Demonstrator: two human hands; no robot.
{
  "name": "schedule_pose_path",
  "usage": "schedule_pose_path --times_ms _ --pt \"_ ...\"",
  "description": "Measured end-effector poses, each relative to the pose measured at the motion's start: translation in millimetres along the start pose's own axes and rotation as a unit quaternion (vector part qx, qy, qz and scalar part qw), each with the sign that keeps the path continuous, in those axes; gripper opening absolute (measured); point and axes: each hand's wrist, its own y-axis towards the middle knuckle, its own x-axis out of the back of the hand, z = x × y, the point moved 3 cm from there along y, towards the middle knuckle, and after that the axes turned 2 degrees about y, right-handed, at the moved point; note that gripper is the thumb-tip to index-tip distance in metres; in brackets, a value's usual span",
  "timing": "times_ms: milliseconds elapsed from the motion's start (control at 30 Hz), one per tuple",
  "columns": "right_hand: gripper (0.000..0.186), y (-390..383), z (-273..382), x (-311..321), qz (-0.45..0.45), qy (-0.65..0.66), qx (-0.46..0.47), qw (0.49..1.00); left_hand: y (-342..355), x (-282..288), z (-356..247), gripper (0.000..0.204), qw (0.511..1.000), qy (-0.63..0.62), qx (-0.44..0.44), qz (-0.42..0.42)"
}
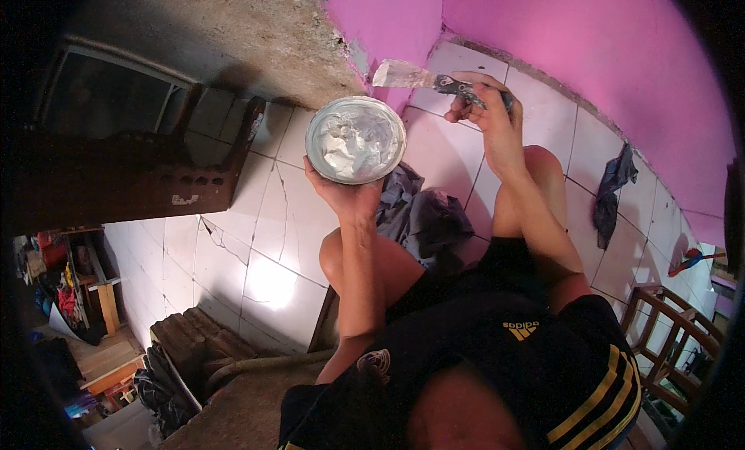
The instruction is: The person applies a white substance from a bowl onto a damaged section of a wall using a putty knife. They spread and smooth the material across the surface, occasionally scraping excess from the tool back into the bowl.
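Observed from the room: person seated or crouched low on the white tiled floor (pixel 221 252), knees bent, both hands raised in front. Left hand (pixel 351 198) has hold of a round tub (pixel 311 140) from below and behind; thumb shows at the tub's left side, the other fingers are mostly hidden by it, so their exact spread cannot be told. Tub is tilted so its open mouth faces the viewer; inside, white paste (pixel 353 143), uneven, with ridges and smears reaching the inner wall. Right hand (pixel 493 112) closed around the dark handle of a putty knife (pixel 444 83), fingers curled on the grip. Blade (pixel 400 74) points to the left, whitish over its face; in view it lies just above the tub's upper right rim, apart from it. Ahead, a pink wall (pixel 613 54) meets a rough, bare grey wall (pixel 209 27); paint edge ragged near the corner. Between the legs, a heap of dark grey cloth (pixel 423 221) on the tiles. To the right, a crumpled dark piece (pixel 615 188), bag or cloth, cannot tell which; nearer, a wooden frame (pixel 673 337). To the left, dark brown wooden furniture (pixel 140 182); several tiles beside it cracked.
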Motion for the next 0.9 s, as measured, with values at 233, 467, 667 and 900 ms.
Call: schedule_pose_path --times_ms 233,467,667,900 --pt "0.025 2.9 -4.6 -12.9 0.004 0.024 0.037 0.999 0.1 4.0 -0.1 0.066 1.0 0.029 -0.002 -0.003" --pt "0.025 -0.1 -1.0 -17.6 -0.002 0.011 0.038 0.999 0.3 1.8 0.0 0.068 0.999 0.036 -0.004 -0.01" --pt "0.031 4.7 -3.4 5.9 -0.05 0.106 0.022 0.993 -2.4 -1.3 0.9 0.069 0.998 0.046 -0.01 -0.03" --pt "0.028 -9.7 -15.7 21.0 -0.047 0.064 0.034 0.996 1.5 4.4 1.0 0.069 0.998 0.057 -0.005 -0.011"
